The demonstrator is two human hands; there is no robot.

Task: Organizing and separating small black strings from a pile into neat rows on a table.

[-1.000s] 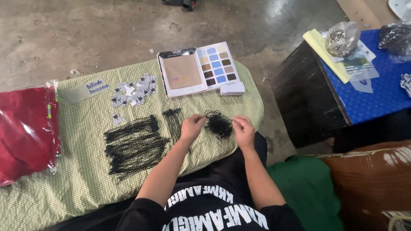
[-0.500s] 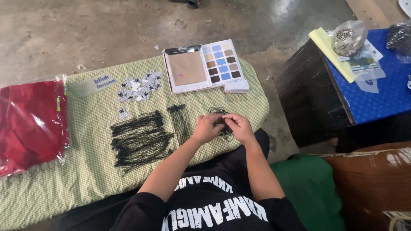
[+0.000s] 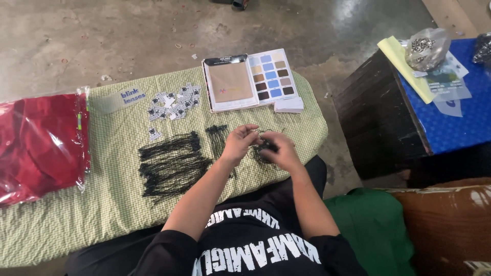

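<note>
Black strings in one small tangled bunch are held between the two hands, above the green checked cloth and near its front edge. The bunch is pinched by the right hand, whose fingers are curled closed around it. A thin strand of it is pinched by the left hand with thumb and fingertips pressed together. Left of the hands, one wide row of black strings is laid flat on the cloth, and one narrower bundle lies just beside the left hand. Behind the hands, one open colour swatch book is placed, with one pile of small printed tags to its left. One red plastic packet lies at the cloth's left end.
</note>
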